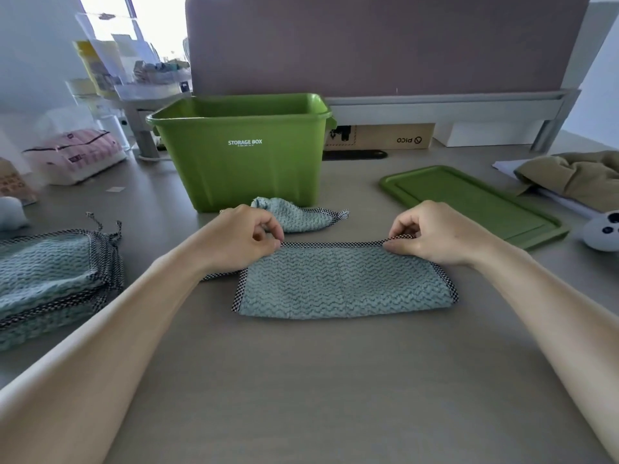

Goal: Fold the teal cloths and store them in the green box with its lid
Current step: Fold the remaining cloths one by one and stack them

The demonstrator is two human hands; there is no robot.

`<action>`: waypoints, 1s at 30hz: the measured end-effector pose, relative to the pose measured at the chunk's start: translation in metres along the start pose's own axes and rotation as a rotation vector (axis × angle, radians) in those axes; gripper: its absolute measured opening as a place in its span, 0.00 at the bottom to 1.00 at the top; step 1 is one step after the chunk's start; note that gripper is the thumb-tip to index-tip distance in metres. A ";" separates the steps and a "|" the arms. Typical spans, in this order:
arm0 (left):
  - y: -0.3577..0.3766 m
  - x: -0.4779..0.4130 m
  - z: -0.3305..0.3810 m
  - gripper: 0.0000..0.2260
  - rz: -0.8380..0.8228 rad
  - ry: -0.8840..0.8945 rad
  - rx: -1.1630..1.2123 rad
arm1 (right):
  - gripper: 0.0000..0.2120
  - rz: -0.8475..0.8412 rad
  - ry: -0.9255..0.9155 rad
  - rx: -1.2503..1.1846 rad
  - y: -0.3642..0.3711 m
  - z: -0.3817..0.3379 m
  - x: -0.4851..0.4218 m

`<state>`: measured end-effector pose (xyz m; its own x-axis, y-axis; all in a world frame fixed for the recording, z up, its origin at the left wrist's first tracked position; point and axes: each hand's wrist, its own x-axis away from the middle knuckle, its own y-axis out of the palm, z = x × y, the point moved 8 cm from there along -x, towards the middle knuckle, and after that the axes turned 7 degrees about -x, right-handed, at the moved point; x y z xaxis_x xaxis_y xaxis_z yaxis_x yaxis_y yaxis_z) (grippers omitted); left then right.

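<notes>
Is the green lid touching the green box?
Apart. The head view shows a strip of grey table between the lid and the box.

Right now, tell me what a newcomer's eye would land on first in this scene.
The bright green box stands open at the middle back of the table, its lid lying flat to its right. In front of it, the left hand and the right hand each pinch a far corner of a folded teal cloth. A stack of teal cloths lies at the left edge.
</notes>
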<state>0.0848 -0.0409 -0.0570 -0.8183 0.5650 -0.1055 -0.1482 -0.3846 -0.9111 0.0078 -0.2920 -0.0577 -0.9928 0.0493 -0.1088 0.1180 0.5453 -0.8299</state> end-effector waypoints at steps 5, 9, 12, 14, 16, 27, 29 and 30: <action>-0.004 0.007 0.013 0.13 0.159 0.082 -0.140 | 0.10 0.074 -0.015 0.074 -0.004 -0.001 0.002; -0.010 0.023 0.049 0.14 0.291 0.259 -0.112 | 0.21 0.123 -0.178 0.098 -0.007 -0.023 0.010; 0.024 0.028 0.066 0.20 0.036 0.340 -0.212 | 0.33 -0.109 -0.286 0.045 0.015 -0.049 0.022; 0.053 0.030 0.059 0.29 -0.182 0.324 -0.370 | 0.43 -0.364 -0.258 0.081 0.043 -0.054 0.032; 0.067 0.030 0.046 0.34 -0.310 0.251 -0.432 | 0.49 -0.530 -0.208 0.229 0.064 -0.048 0.039; 0.015 0.015 0.002 0.33 -0.091 -0.107 -0.254 | 0.42 -0.540 -0.188 0.298 0.064 -0.036 0.036; 0.010 0.014 -0.007 0.31 -0.098 -0.158 -0.162 | 0.40 -0.547 -0.188 0.298 0.064 -0.036 0.037; 0.009 0.014 -0.011 0.29 -0.103 -0.168 -0.089 | 0.39 -0.550 -0.190 0.299 0.063 -0.037 0.037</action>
<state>0.0785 -0.0286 -0.0710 -0.8834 0.4659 0.0512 -0.1925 -0.2610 -0.9460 -0.0225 -0.2246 -0.0942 -0.8926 -0.3342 0.3026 -0.3786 0.1911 -0.9056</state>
